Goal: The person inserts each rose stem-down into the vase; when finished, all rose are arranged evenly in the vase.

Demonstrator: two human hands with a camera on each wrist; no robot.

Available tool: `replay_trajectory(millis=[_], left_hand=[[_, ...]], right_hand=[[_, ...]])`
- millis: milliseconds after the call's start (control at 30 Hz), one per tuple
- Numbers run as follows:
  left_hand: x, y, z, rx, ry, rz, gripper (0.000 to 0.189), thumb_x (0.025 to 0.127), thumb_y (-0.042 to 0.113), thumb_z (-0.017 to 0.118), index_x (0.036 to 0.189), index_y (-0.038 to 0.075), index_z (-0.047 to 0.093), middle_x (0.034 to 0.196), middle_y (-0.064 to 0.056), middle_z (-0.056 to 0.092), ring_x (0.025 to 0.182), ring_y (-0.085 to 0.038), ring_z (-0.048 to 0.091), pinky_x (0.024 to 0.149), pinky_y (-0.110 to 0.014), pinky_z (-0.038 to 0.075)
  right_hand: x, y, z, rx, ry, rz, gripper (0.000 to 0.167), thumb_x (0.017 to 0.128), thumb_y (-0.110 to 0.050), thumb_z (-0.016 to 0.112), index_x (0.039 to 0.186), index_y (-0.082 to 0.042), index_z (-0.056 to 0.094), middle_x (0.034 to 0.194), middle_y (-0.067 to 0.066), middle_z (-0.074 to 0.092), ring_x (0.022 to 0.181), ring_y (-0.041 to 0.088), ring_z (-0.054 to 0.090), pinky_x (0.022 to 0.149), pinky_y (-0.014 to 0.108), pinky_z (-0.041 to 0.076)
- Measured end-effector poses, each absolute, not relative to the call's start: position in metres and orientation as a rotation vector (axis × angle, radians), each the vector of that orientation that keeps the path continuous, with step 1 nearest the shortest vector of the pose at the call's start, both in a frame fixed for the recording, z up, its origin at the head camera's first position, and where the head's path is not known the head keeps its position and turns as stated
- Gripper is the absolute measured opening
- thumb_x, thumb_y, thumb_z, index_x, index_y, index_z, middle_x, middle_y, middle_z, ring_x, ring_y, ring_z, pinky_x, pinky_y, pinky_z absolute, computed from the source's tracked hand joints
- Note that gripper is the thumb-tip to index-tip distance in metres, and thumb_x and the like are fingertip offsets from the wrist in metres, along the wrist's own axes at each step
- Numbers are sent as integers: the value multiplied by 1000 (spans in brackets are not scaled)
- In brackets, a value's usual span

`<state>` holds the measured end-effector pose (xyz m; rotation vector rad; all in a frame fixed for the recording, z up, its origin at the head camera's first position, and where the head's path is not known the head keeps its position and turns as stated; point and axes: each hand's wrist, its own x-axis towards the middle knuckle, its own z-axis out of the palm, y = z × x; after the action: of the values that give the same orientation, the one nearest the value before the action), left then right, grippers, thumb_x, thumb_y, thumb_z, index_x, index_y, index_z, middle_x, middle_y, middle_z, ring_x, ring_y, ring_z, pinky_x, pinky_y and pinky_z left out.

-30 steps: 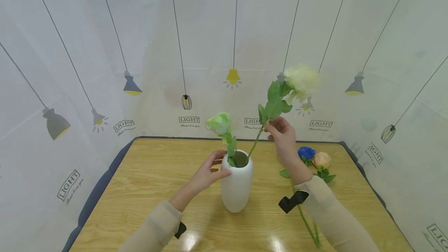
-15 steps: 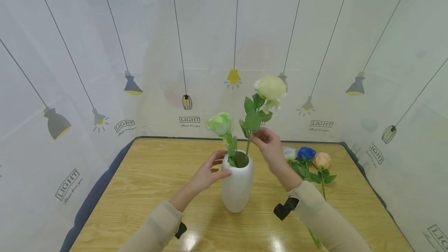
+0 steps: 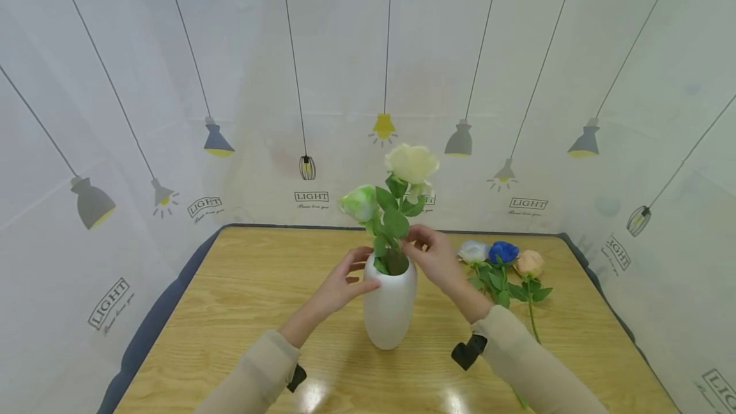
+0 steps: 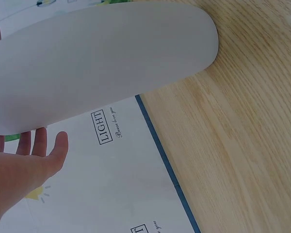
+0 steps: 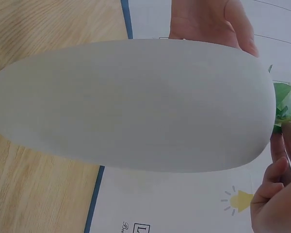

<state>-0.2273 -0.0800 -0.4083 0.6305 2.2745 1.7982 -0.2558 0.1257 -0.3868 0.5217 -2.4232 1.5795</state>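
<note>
A white vase point(image 3: 390, 315) stands upright on the wooden table. My left hand point(image 3: 344, 283) holds it near the rim, thumb on the near side and fingers on the far left side. Inside the vase is a green-and-white rose point(image 3: 360, 203), leaning left. At the right of the mouth, my right hand point(image 3: 438, 260) pinches the stem of a cream-white rose point(image 3: 411, 163), whose lower stem is down inside the vase. The vase point(image 5: 136, 107) fills much of the right wrist view and hides part of my left hand point(image 5: 208, 22); my right hand point(image 5: 281, 194) shows beside its rim.
To the right on the table point(image 3: 241, 324) lie a pale blue rose point(image 3: 474, 252), a blue rose point(image 3: 503, 252) and a peach rose point(image 3: 529, 263), their stems partly behind my right forearm. A lamp-printed cloth point(image 3: 345, 50) hangs behind the table.
My right hand has moved left and down with the cream-white rose, which now stands more upright and lower in the vase. The pale blue rose has come into sight. My left hand stays put.
</note>
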Motion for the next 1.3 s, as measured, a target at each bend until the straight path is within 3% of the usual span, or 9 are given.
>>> replay_trajectory(millis=[500, 900, 1133, 1300], left_hand=[[-227, -80, -409, 628, 2265, 1792, 59, 82, 20, 64, 132, 10, 34, 132, -11, 36, 118, -31, 34, 93, -52, 27], [-228, -79, -408, 633, 2271, 1788, 61, 82, 21, 64, 133, 8, 33, 131, -12, 36, 118, -31, 34, 93, -52, 28], [-227, -79, -407, 632, 2282, 1793, 60, 83, 19, 64, 133, 8, 33, 131, -13, 37, 118, -30, 33, 93, -51, 28], [-226, -79, -408, 625, 2294, 1790, 60, 82, 19, 64, 133, 8, 33, 129, -12, 38, 117, -30, 34, 92, -51, 29]], right_hand=[[-252, 121, -396, 706, -2451, 1370, 12, 78, -5, 61, 89, -6, 63, 66, -1, 53, 54, 14, 42, 43, 25, 33], [-250, 121, -395, 661, -2501, 1333, 7, 79, -6, 62, 85, -6, 63, 62, 0, 48, 55, 16, 40, 45, 26, 31], [-252, 120, -395, 680, -2456, 1364, 27, 76, -3, 63, 103, -4, 61, 73, 0, 57, 62, 14, 46, 50, 25, 36], [-252, 121, -395, 664, -2460, 1387, 26, 81, -1, 56, 107, -3, 61, 84, 4, 62, 67, 15, 50, 54, 28, 40]])
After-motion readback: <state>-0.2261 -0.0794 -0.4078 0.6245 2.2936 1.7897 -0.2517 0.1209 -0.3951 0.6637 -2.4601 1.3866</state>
